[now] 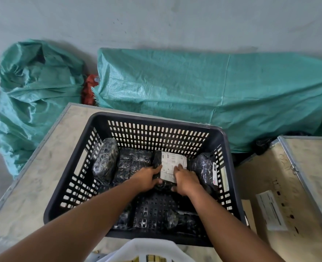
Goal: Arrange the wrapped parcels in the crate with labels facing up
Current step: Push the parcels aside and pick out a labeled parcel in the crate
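1. Teal woven plastic tarpaulin (pixel 213 95) covers a long bulky shape against the wall, with a stuffed teal sack (pixel 33 91) to its left.
2. Pale wooden table with metal edging (pixel 43 167) carries a dark perforated plastic crate (pixel 156 135); a second pale wooden case (pixel 289 186) sits just beside it on the right.
3. Inside the crate, several parcels wrapped in black shiny film lie along the far side: 1 leaning at the left wall (pixel 105 163), 1 flat beside it (pixel 133 163), and 1 at the right wall (pixel 205 167) with its label turned sideways.
4. Black wrapped parcel with a white printed label (pixel 172 167) sits in the middle of the far row, label facing up.
5. Left hand (pixel 147 178) grips the parcel's left edge, fingers curled around it; right hand (pixel 184 178) clasps its right edge, fingertips resting on the label.
6. The parcel looks light and slightly soft, its film slick, so holding both opposite edges seems the surest grip.
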The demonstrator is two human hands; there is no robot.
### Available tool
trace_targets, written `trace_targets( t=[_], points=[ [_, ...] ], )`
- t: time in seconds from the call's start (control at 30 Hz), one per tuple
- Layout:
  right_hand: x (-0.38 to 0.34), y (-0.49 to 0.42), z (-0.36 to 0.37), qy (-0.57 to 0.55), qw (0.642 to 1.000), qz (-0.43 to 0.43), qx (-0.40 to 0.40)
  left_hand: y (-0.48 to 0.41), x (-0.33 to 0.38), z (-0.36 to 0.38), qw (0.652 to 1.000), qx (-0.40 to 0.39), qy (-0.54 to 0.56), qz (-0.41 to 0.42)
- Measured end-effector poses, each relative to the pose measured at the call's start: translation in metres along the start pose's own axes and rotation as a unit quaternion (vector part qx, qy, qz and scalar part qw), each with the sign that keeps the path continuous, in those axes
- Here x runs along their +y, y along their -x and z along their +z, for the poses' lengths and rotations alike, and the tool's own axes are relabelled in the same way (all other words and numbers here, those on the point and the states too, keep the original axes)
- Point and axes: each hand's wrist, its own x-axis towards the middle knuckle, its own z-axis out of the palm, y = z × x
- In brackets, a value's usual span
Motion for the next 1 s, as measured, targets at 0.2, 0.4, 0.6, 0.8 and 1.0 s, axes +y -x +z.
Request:
trace_targets(
  t=[0.2, 0.4, 0.6, 0.8, 1.0],
  points=[
    [-0.001, 0.005, 0.001, 0.027, 1.000, 0.002, 0.016, -0.004, 0.004, 0.000, 0.994, -0.036, -0.105, -0.019],
    [-0.004, 0.010, -0.001, 0.049, 0.998, -0.012, 0.043, -0.003, -0.002, 0.020, 0.956, -0.039, -0.289, -0.024],
    [-0.002, 0.007, 0.005, 0.060, 0.997, -0.016, 0.052, -0.006, -0.014, 0.024, 0.969, -0.010, -0.249, 0.004],
    [-0.004, 0.022, -0.015, -0.160, 0.985, -0.024, 0.062, -0.002, -0.016, 0.017, 0.984, 0.005, -0.175, 0.009],
    [0.018, 0.070, -0.065, -0.300, 0.910, -0.029, 0.285, 0.000, -0.005, 0.010, 0.991, 0.022, -0.132, 0.018]
  ],
)
